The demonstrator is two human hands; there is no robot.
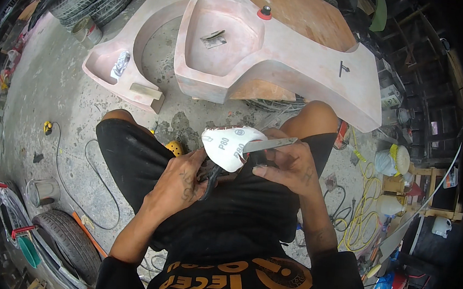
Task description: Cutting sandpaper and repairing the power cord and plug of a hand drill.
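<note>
Sandpaper — held above the lap, between the hands; at left, a black handle in the curled left hand; at right, a metal blade before the half-curled right hand — exact grip impossible to tell.

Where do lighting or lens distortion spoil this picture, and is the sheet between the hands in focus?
In the head view, shapes bend and stretch toward the black rim; glare washes out the upper-left corner; the far right sinks into shadow; the white sheet is bright, its print clear, and the metal blade shows no obvious blur.
</note>
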